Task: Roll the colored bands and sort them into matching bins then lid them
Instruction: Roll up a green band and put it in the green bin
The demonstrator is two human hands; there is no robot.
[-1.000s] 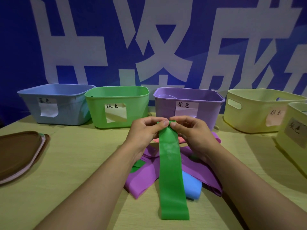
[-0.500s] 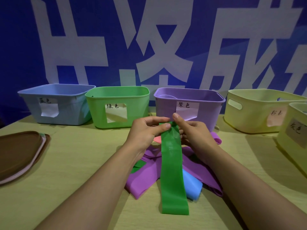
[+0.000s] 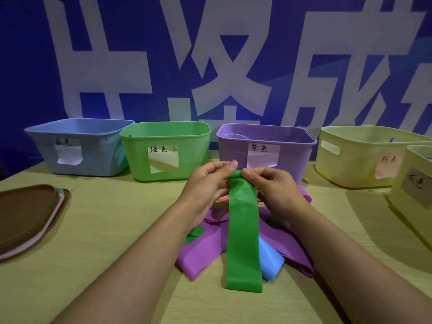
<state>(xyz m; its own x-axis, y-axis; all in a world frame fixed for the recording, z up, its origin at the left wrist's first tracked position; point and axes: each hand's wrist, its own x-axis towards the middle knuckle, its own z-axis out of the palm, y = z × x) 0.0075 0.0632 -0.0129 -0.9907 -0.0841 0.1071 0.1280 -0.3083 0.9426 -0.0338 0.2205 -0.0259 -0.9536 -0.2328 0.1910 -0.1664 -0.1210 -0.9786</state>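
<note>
Shifted a little since half a second ago: far end of the green band [image 3: 243, 232] now curled over into a first small fold between the fingertips, near end drawn slightly closer to the hands. Pinched at that far end by the left hand [image 3: 205, 188] and the right hand [image 3: 273, 190], thumbs on top, fingers curled beneath, both clasping the band. Smooth, matte, rubbery strip, flat and wide, long axis running away from the body toward the purple bin [image 3: 266, 146]; far end lifted off the surface, near end lying flat on the table [image 3: 112, 230].

Underneath, a loose heap: purple bands [image 3: 201, 251] splayed to both sides, a light blue band [image 3: 271, 263] poking out on the right, a scrap of pink just showing between the hands, a second bit of green by the left wrist.

Behind, a row of smooth plastic bins with rounded corners and paper labels: blue bin [image 3: 77, 146], green bin [image 3: 166, 148], purple, then two pale yellow bins [image 3: 364, 157] at right, one with a slot handle. All open-topped. Stacked at the left edge of the pale wood-grain table, brown lids [image 3: 25, 218], rounded, with a pinkish rim below. Blue backdrop with large white characters behind.
</note>
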